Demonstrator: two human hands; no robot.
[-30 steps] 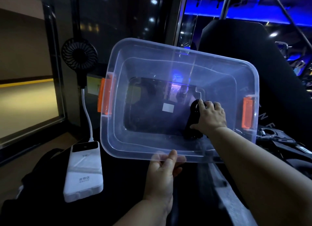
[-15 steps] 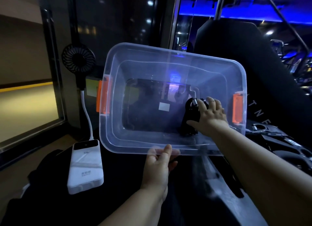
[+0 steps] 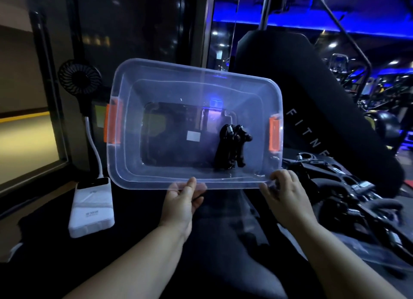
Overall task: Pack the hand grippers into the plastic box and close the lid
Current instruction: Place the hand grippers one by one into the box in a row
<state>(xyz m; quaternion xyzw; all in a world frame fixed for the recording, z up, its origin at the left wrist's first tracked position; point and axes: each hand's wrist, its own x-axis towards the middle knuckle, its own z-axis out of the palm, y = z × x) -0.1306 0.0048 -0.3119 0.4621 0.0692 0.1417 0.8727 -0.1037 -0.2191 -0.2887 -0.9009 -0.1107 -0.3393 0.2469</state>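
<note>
The table was dark, almost black. On its left side lay a white power bank, flat, with a white cable rising from its far end to a small black fan. On the right side lay a loose heap of black hand grippers, well apart from the power bank.
</note>
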